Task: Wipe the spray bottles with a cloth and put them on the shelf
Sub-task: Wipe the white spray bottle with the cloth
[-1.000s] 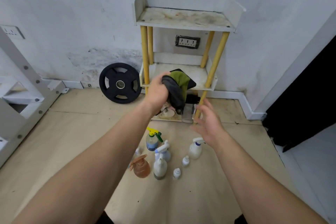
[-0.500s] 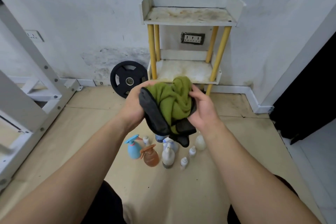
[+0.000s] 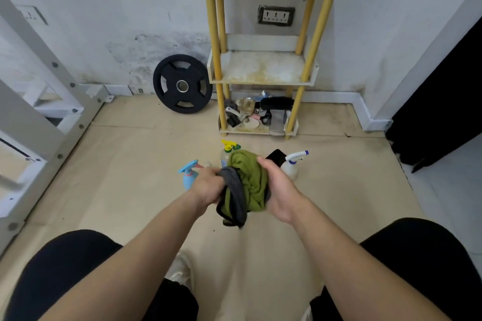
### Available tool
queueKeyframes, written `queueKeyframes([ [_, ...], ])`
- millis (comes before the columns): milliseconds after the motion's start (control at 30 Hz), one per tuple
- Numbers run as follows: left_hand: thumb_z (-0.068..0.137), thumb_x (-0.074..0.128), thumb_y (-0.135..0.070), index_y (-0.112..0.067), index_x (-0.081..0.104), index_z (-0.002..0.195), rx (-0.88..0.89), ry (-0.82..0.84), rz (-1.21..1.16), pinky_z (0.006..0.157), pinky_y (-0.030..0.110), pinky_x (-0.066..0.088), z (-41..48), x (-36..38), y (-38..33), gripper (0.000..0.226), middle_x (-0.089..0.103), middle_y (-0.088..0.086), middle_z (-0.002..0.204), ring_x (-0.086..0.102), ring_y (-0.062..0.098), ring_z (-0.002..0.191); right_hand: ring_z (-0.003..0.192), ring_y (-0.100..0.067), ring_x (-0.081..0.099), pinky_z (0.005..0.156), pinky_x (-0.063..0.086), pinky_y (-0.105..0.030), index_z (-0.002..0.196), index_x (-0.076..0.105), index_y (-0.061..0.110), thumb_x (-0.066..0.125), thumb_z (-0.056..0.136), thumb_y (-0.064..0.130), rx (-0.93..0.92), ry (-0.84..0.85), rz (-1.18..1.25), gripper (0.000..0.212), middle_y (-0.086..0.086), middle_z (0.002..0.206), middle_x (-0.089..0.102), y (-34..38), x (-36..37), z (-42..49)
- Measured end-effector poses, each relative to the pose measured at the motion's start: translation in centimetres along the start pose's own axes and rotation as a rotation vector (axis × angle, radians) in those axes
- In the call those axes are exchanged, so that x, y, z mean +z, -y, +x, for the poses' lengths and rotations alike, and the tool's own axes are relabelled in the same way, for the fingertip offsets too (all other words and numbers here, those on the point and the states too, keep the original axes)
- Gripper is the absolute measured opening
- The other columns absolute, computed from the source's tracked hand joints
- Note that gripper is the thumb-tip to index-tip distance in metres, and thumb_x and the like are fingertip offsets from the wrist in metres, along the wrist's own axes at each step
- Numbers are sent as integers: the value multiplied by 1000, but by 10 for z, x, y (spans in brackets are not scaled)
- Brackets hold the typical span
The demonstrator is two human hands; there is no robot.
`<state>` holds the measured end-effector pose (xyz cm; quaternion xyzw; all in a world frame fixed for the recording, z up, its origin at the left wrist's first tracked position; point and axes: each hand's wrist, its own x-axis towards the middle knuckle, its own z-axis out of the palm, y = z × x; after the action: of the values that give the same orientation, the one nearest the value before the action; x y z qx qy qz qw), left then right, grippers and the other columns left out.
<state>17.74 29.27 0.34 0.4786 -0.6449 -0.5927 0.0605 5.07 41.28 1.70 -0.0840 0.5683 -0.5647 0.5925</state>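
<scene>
— Where is the cloth [image 3: 247,182]?

— Bunched between the person's two hands. The left hand [image 3: 208,186] grips its grey edge, fingers curled round the fold. The right hand [image 3: 280,187] clasps the green side, thumb over the top; its fingers are hidden behind the fabric. A grey loop of the cloth hangs below both hands, above the floor [image 3: 130,164].

— And the bottles?

— They stand on the floor, just beyond the hands. A blue bottle [image 3: 189,174] is right past the left hand, partly covered by its knuckles. A yellow-trigger bottle [image 3: 229,147] pokes up behind the cloth, between the hands. A white bottle [image 3: 292,164] is just past the right hand, beside a black thing [image 3: 276,156] that cannot be made out.

— The shelf [image 3: 260,81]?

— Farther off, straight ahead of the hands, against the wall [image 3: 104,8]. Its middle tier is stained, and clutter [image 3: 247,114] sits on the bottom tier.

— Anything else?

— A weight plate [image 3: 182,83] leans on the wall, ahead of the left hand. A white rack [image 3: 34,117] stands well out beyond the left hand.
</scene>
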Motion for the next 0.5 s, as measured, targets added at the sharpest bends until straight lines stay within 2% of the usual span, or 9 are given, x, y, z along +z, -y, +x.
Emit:
queueKeyframes([
  [33, 95, 54, -6, -6, 69, 90, -22, -38, 11, 69, 33, 54, 4, 5, 9, 16, 70, 11, 85, 63, 19, 70, 116, -27, 69, 103, 50, -51, 128, 69, 21, 57, 94, 55, 100, 68, -4, 50, -11, 125, 72, -13, -2, -1],
  [67, 93, 60, -8, -3, 69, 99, -25, -52, 27, 79, 36, 56, 6, 11, 18, 12, 71, 11, 92, 65, 20, 79, 116, -29, 69, 100, 52, -55, 129, 68, 24, 62, 92, 55, 149, 105, -17, 49, -8, 124, 73, -27, -5, 1],
  [100, 91, 65, -9, 0, 67, 105, -30, -52, 40, 85, 37, 57, 8, 17, 28, 17, 70, 11, 96, 64, 20, 86, 115, -30, 70, 95, 55, -54, 130, 67, 23, 68, 91, 46, 151, 98, -34, 45, -8, 122, 74, -42, -8, 5],
  [167, 90, 66, -7, 7, 67, 99, -110, -23, 25, 79, 38, 58, 7, 25, 44, 17, 69, 15, 93, 65, 27, 87, 111, -30, 71, 87, 59, -46, 129, 65, 19, 72, 93, 26, 116, 41, -33, 37, -10, 120, 75, -68, -10, 11],
  [233, 90, 59, 2, 8, 69, 101, -233, 75, -94, 79, 40, 57, 6, 29, 60, 16, 70, 23, 96, 67, 37, 88, 108, -29, 73, 83, 60, -42, 127, 67, 19, 70, 95, 21, 139, 1, -21, 32, -9, 116, 76, -89, -15, 16],
  [300, 88, 49, 9, 5, 69, 110, -340, 184, -266, 84, 40, 56, 7, 32, 74, 30, 68, 22, 98, 65, 35, 90, 104, -28, 74, 83, 60, -44, 123, 69, 20, 72, 94, 22, 173, -60, -44, 29, -7, 111, 78, -107, -27, 25],
  [400, 90, 55, -7, -1, 71, 114, -421, 284, -387, 98, 43, 55, 16, 41, 93, 29, 69, 12, 92, 67, 30, 91, 98, -26, 75, 82, 61, -44, 116, 71, 21, 76, 91, 22, 181, -160, -116, 26, -6, 104, 79, -130, -41, 41],
  [467, 94, 64, -21, -5, 68, 116, -422, 272, -366, 93, 43, 58, 26, 52, 103, 27, 71, 10, 100, 70, 27, 94, 96, -22, 76, 79, 61, -38, 113, 72, 22, 76, 91, 20, 173, -184, -140, 23, -4, 102, 79, -141, -44, 52],
  [500, 93, 68, -21, -8, 67, 117, -406, 220, -333, 89, 39, 60, 33, 59, 109, 27, 71, 11, 106, 70, 25, 95, 96, -20, 75, 79, 60, -35, 113, 72, 23, 75, 91, 19, 168, -185, -161, 23, -3, 102, 79, -147, -47, 62],
])
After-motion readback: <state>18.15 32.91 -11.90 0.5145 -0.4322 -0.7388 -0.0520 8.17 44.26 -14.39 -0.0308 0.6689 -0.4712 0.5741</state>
